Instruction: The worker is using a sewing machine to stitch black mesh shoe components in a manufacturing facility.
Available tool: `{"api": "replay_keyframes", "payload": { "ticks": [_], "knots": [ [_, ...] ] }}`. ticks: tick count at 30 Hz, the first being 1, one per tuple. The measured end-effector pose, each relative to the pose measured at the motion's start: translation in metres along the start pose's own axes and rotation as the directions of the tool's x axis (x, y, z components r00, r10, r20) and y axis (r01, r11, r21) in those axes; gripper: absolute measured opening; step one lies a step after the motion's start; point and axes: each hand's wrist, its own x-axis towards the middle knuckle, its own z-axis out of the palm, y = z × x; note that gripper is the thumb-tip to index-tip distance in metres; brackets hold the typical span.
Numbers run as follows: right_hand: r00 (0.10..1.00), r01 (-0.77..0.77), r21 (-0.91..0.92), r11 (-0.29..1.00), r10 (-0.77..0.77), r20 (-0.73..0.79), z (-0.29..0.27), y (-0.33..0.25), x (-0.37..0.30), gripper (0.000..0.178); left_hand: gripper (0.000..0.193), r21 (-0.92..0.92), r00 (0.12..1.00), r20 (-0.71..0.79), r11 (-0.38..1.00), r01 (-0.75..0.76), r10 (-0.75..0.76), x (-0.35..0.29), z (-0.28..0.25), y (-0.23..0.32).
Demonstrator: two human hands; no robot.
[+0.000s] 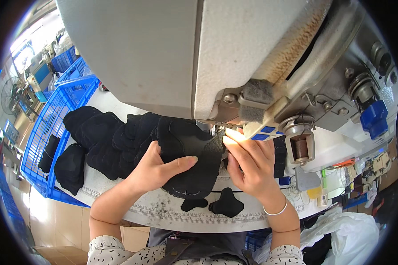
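Note:
A black fabric piece lies under the head of a sewing machine, its far edge at the brightly lit needle area. My left hand grips the piece from its left side, thumb on top and the other fingers hidden beneath. With fingertips close to the needle, my right hand pinches the right edge of the same piece. A long overlapping row of black fabric pieces runs off to the left. Two small black cutouts rest near the front edge of the table.
A blue plastic basket stands against the table's left side, with black pieces beside its rim. Along the front edge of the white table runs a printed ruler scale. Small tools and a grey pad lie at right, above a white plastic bag.

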Motion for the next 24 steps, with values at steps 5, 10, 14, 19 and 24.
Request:
{"api": "replay_keyframes", "payload": {
  "ticks": [5,10,14,19,24],
  "knots": [
    [1.000,-0.002,0.012,1.000,0.002,0.009,0.000,0.000,0.000,0.031,0.023,-0.037,0.999,-0.023,0.999,0.027,-0.028,-0.003,0.005,-0.006],
    [1.000,-0.001,0.023,1.000,0.001,-0.002,-0.001,0.001,0.000,0.030,0.020,0.013,0.999,-0.027,1.000,-0.019,0.020,-0.005,0.010,-0.010],
    [1.000,-0.011,0.028,1.000,0.010,0.022,-0.004,0.000,0.000,0.030,0.014,-0.090,0.995,-0.077,0.994,-0.062,0.055,-0.006,0.019,-0.016],
    [0.999,-0.037,0.113,0.993,0.033,0.033,-0.009,0.004,0.002,0.029,0.015,-0.064,0.976,-0.156,0.985,-0.162,0.151,-0.010,0.037,-0.030],
    [0.993,-0.110,0.209,0.972,0.097,0.071,-0.014,0.008,0.002,0.031,0.012,-0.038,0.917,-0.241,0.941,-0.335,0.317,-0.005,0.056,-0.048]
  ]
}}
